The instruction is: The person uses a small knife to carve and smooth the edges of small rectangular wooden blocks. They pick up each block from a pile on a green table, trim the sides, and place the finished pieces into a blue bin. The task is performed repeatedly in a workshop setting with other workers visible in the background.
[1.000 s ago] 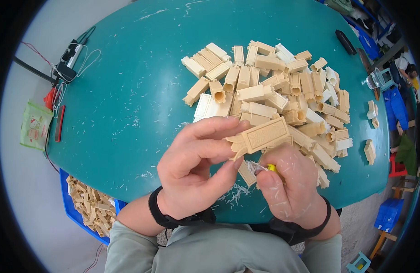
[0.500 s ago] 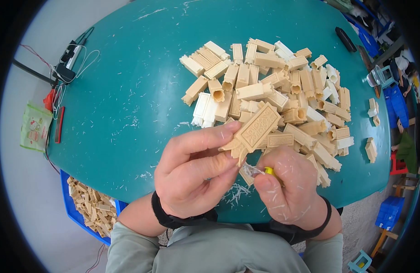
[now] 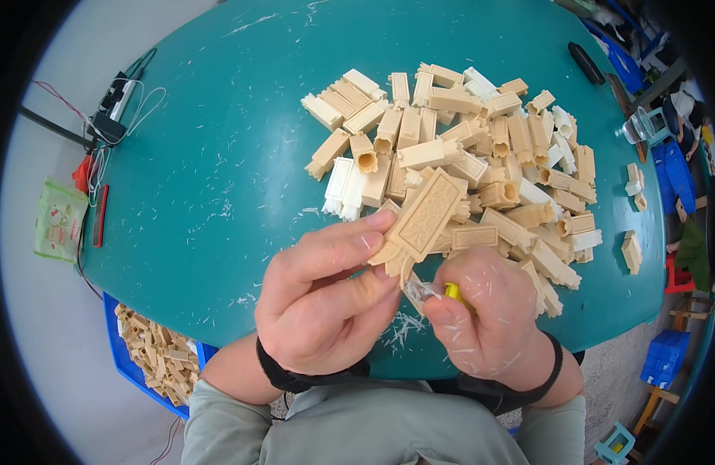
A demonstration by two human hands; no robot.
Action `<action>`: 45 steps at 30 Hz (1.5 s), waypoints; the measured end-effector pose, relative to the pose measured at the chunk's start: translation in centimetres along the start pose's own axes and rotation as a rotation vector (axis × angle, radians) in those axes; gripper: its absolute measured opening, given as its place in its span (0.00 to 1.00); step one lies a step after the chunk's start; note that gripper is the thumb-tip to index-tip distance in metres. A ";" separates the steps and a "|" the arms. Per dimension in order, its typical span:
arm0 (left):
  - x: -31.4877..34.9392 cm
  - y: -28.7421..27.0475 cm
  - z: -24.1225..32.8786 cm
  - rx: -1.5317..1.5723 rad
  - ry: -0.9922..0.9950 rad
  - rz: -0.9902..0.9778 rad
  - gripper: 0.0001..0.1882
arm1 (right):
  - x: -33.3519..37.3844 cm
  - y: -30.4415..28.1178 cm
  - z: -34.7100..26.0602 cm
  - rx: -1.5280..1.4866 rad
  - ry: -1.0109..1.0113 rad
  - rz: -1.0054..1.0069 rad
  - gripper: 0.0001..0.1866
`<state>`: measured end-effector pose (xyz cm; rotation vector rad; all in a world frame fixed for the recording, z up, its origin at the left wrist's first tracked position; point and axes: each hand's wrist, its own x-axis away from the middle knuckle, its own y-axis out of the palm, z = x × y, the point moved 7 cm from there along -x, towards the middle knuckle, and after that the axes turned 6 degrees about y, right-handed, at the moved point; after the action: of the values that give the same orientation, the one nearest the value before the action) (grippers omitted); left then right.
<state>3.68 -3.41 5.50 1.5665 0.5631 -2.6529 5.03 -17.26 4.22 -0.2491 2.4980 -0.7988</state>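
A: What do the hands hold?
B: The left hand [image 3: 319,298] pinches a beige carved piece [image 3: 429,215] by its jagged end, above the green table [image 3: 233,186]; the right hand [image 3: 493,319] is wrapped around a yellow tool [image 3: 454,292], whose tip is just beside that end.
A: What could go wrong?
B: In my judgement, if pressed too hard, the tip may slip into the left hand, or a thin tooth may snap.
A: And around?
B: Pale shavings [image 3: 405,332] lie on the table, then a pile of similar pieces [image 3: 520,142]; beyond the right edge is a blue box [image 3: 665,359]
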 end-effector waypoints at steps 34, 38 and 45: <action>0.7 1.5 -6.2 -0.460 -0.381 -0.582 0.10 | -0.8 -1.7 2.3 -0.204 0.263 0.035 0.09; 1.3 2.8 -5.6 -0.414 -0.386 -0.630 0.14 | -0.7 -1.6 2.4 -0.206 0.279 0.021 0.09; 0.9 0.9 -6.3 -0.066 -0.601 -0.521 0.18 | -0.6 -1.4 2.6 -0.247 0.370 -0.009 0.10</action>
<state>8.70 -2.18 1.76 0.5795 1.1020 -3.1924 6.92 -19.49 3.50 -0.2127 2.9501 -0.5790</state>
